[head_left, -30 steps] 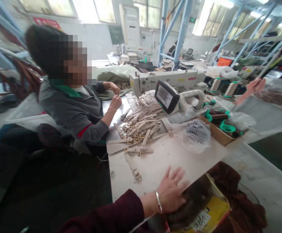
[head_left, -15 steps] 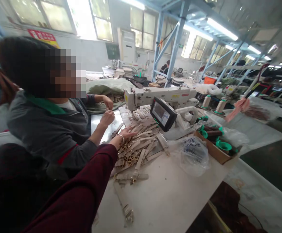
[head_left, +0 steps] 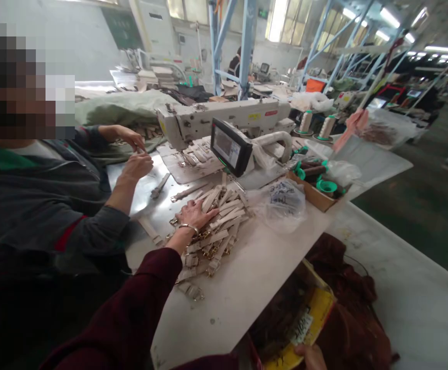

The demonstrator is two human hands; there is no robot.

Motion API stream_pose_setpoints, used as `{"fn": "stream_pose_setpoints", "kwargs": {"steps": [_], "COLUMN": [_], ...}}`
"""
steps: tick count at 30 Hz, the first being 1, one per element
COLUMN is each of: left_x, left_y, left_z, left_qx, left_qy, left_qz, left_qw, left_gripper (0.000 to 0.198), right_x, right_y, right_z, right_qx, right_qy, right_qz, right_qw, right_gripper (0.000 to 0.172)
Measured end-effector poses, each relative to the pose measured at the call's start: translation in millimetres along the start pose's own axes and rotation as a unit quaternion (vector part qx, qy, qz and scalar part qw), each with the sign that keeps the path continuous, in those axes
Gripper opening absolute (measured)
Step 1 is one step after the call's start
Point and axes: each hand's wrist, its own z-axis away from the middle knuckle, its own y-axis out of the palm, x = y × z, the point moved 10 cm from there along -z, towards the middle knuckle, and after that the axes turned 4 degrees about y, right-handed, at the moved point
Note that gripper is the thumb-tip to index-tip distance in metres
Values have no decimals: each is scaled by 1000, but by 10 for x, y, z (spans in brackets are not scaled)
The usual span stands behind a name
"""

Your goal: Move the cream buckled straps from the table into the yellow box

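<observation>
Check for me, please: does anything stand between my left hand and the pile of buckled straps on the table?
Nothing visible does: the left hand rests directly on the pile of buckled straps.

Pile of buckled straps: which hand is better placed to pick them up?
Left, likely: the left hand lies on the pile of buckled straps, while the right hand is down at the yellow box, off the table.

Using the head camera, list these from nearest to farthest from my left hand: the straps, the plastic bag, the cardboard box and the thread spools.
From your left hand:
1. Straps, under it and to its right.
2. Plastic bag, to the right.
3. Cardboard box, just beyond the bag.
4. Thread spools, farthest, further up the table.
</observation>
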Motion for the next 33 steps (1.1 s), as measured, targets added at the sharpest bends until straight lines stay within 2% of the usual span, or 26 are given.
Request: {"fn": "stream_pose_setpoints", "kwargs": {"steps": [5,8,10,18,26,33], "left_x": [-525,-747,-857,-1180,-1444,-1690], "left_y": [199,315,392,522,694,675], "left_z": [560,878,1059,1518,1890,2250], "left_qx": [-11,-10,-3,-22,50,60], "left_qy": [36,46,50,87,153,231], "left_qz": [-16,-17,-16,-44,-44,-73], "left_qw": [999,999,999,995,986,968], "left_gripper": [83,81,79,71,92,74], "right_x": [-78,-59,-28,-7,-52,-77], "right_y": [-132,-148,-136,-149,-222,-210], "right_z": [-126,-136,-123,-126,-119,-94], "right_qx": [-25,-24,-16,0,0,8], "right_qy": [5,-12,-27,-48,-42,-28], "right_qz": [-33,-57,-72,-86,-92,-100], "right_qw": [999,998,997,995,995,995], "right_gripper": [23,13,14,24,21,28]}}
